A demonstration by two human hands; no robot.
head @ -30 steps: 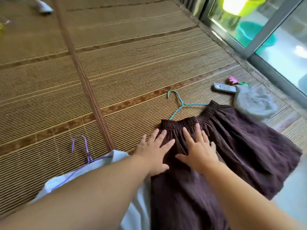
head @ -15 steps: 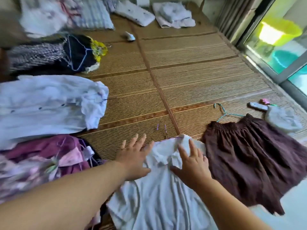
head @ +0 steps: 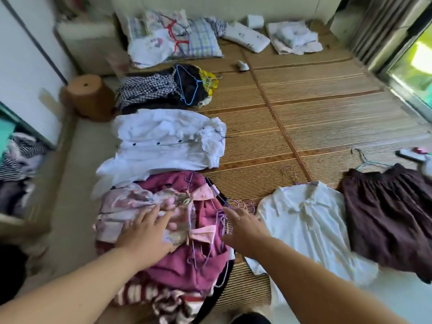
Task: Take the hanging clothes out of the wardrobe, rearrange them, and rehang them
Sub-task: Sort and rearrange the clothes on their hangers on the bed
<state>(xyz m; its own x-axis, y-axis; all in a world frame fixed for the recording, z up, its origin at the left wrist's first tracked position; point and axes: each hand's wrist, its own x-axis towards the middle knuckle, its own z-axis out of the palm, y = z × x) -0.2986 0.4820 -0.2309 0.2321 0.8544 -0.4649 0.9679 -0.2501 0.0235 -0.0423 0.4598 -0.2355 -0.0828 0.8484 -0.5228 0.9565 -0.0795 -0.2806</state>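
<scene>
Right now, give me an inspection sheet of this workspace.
Surface: woven mat, striped.
Job's things: pink pile nearest; white shirt and brown skirt laid flat at right; white pile and dark pile beyond.
Clutter: remote, pillows, brown cylinder.
Grippers: left hand flat on the pink pile; right hand at the purple hanger hooks, fingers blurred.
Cables: nothing seen.
Surroundings: wardrobe at left, glass door at right.
</scene>
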